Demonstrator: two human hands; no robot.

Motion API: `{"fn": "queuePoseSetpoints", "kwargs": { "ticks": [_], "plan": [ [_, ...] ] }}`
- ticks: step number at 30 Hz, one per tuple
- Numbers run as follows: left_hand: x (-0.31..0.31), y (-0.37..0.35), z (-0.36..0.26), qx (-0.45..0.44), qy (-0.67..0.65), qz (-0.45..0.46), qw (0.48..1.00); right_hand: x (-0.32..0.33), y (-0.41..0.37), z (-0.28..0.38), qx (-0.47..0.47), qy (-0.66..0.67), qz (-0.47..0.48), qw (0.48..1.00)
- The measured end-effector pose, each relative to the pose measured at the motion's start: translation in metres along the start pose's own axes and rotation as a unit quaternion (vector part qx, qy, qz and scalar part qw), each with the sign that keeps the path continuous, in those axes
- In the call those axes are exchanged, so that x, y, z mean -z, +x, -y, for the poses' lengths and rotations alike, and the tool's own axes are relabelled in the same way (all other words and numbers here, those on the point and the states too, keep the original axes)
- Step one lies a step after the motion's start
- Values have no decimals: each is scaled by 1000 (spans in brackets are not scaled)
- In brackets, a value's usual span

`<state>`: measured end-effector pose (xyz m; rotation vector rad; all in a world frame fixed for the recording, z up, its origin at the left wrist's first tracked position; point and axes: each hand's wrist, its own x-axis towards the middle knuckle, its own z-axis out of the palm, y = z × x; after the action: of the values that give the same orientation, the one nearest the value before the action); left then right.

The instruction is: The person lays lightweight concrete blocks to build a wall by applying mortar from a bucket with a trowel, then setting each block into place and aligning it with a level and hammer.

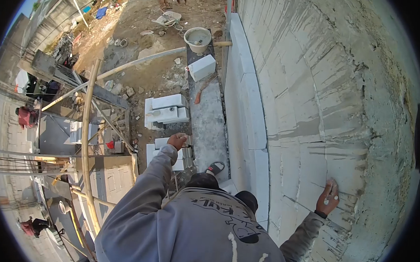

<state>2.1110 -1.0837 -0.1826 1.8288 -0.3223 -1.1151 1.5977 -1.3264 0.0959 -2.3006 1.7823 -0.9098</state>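
My right hand (328, 199) rests against the grey block wall (307, 158), its fingers stretched upward and marked with pale spots. Out to the left, my left hand (177, 140) is raised above stacked white blocks (177, 164), with its fingers curled in. Whether anything small is inside them I cannot make out. A sandaled foot (215, 168) stands on the dusty plank walkway (208, 121). Farther along the walkway lie a tool with an orange-brown handle (198, 97) and a white block (202, 68). A bucket (197, 39) of grey mix stands beyond them.
A row of white blocks (251, 109) runs along the wall's base. Left of the walkway is another block stack (166, 111), then bamboo scaffold poles (88, 140) and a drop to lower ground. A wheelbarrow (167, 19) and other people (27, 117) are farther off.
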Motion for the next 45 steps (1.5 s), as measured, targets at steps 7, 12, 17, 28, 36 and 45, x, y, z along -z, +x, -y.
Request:
{"fn": "queuePoseSetpoints", "kwargs": {
  "ticks": [7, 12, 17, 28, 36, 45],
  "plan": [
    [79, 18, 94, 39, 332, 10, 942, -8, 0, -4, -68, -8, -19, 997],
    [50, 1, 67, 148, 114, -50, 981, -42, 0, 9, -89, -51, -40, 994],
    [52, 42, 23, 169, 135, -30, 976, -108, 36, 38, -39, 21, 75, 996],
    [85, 323, -190, 6, 290, 56, 955, -278, 207, 134, -15, 50, 97, 994],
    [129, 384, -282, -81, 110, -66, 988, -318, 261, 141, -42, -173, 94, 980],
    [124, 367, -247, 61, 273, -210, 937, -317, 265, 143, -72, -120, 85, 986]
  ]
}}
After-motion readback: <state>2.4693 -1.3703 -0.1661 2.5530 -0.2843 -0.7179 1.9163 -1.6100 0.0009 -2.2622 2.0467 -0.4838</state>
